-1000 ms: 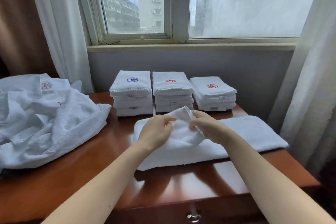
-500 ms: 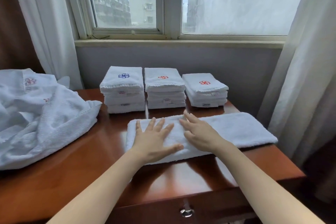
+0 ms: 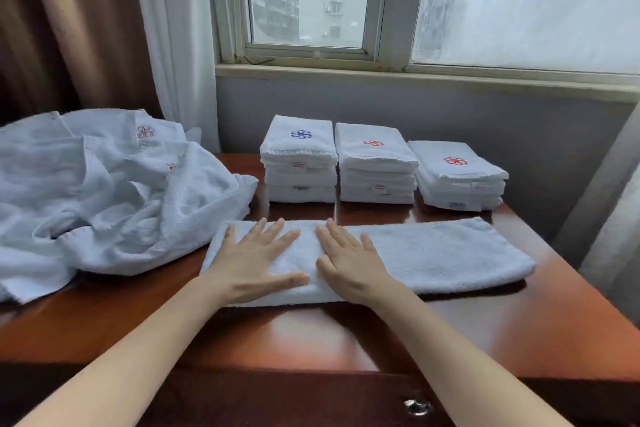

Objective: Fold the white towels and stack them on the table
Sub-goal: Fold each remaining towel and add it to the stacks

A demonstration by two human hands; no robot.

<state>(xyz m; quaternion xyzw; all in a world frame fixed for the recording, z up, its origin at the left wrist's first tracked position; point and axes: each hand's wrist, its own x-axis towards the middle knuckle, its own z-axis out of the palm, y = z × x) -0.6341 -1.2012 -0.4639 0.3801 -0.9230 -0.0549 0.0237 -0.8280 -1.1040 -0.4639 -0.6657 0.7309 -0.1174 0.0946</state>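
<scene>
On the folded towel point(image 3: 433, 253), left hand point(image 3: 252, 262) and right hand point(image 3: 349, 262) press flat, each grip wide.

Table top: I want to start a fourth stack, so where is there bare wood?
Bare: the near strip of table between the long towel and the front edge, widest at the right corner. Crowded: three stacks at the back, loose heap on the left.

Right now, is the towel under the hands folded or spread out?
Folded lengthwise: the towel lies as a long narrow strip, left hand and right hand flat on it.
</scene>
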